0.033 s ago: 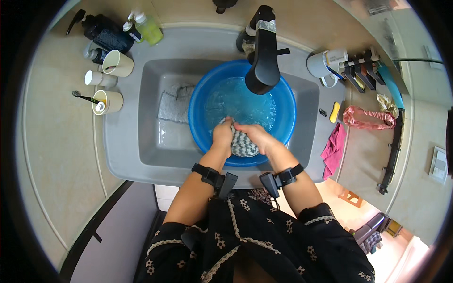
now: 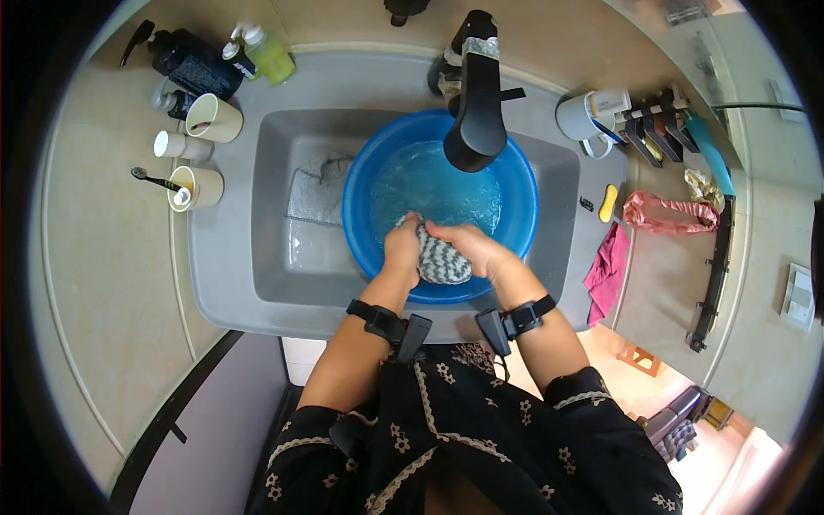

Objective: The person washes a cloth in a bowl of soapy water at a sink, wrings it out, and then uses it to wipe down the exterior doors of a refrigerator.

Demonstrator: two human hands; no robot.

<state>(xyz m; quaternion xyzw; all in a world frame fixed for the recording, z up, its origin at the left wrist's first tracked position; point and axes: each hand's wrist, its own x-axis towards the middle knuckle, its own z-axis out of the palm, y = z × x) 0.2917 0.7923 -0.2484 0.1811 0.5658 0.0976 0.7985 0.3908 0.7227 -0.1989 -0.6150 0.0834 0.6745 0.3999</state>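
A bunched grey-and-white zigzag-patterned cloth [image 2: 444, 259] is gripped between my two hands over the near side of a blue basin [image 2: 525, 210] holding water. My left hand [image 2: 402, 249] closes on the cloth's left end. From the right, my right hand [image 2: 470, 246] grips its upper edge, thumb toward the left hand. Some of the fingers are hidden by the cloth and by the hands themselves. Above the basin's far side reaches a black faucet [image 2: 477, 129].
The basin stands in a grey sink [image 2: 266, 257], beside a folded grey cloth [image 2: 318, 193]. Cups, a toothbrush [image 2: 159, 179] and pump bottles line the left ledge. On the right are a white mug [image 2: 577, 118], a yellow oblong item [image 2: 608, 204] and a pink cloth [image 2: 608, 266].
The right hand and forearm have shifted very slightly to the right, and a little more of the patterned cloth shows between the hands.
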